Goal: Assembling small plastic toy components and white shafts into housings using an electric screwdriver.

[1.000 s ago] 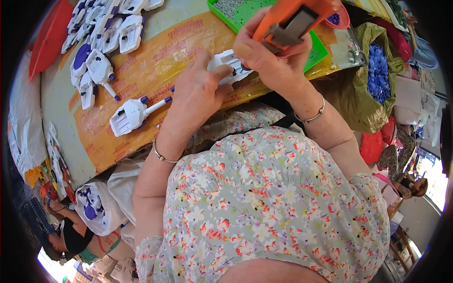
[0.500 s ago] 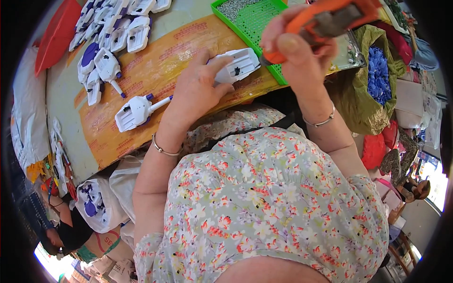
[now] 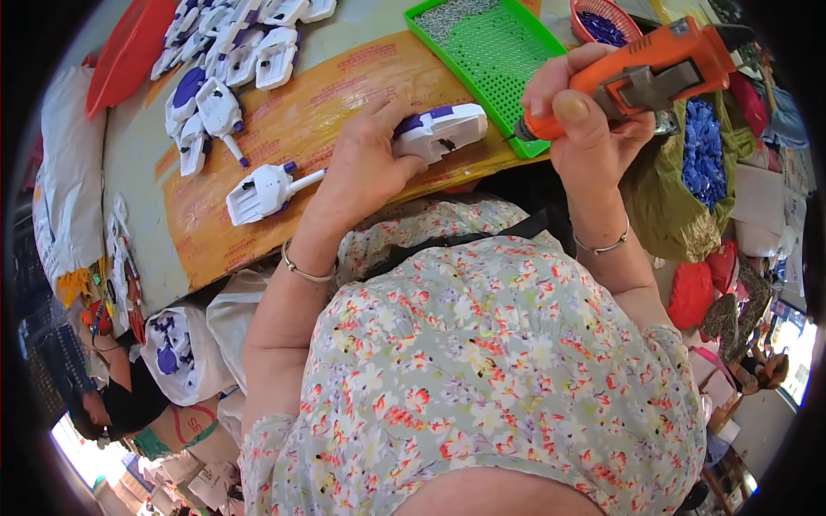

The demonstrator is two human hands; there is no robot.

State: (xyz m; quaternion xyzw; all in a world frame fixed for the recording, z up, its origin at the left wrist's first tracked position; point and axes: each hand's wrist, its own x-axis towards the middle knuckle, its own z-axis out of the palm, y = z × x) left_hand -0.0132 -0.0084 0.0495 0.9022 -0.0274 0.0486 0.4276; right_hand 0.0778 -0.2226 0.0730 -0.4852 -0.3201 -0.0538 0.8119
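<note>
My left hand [image 3: 372,159] is closed around one end of a white-and-purple plastic housing [image 3: 443,133], tilted on its side on the table. Its purple edge faces up, and a dark bit shows in its opening. To the right, my right hand [image 3: 589,116] grips an orange power screwdriver [image 3: 641,73] in the air. The tool's dark tip points left toward the housing, apart from it, over the edge of a green tray [image 3: 527,148]. Left of my left hand lies a second white housing [image 3: 261,193]; its thin stem runs up to my left wrist.
Several similar housings [image 3: 219,107] are heaped at the table's far left, beside a red plastic container [image 3: 129,56]. Screws [image 3: 452,19] fill the tray's far end. Behind it is a red basket [image 3: 607,26] with purple pieces. An olive bag [image 3: 667,206] holding blue parts stands right.
The housing under my left hand has turned from cavity-up onto its side. My right hand has brought the screwdriver lower and a little to the right. The view has shifted slightly.
</note>
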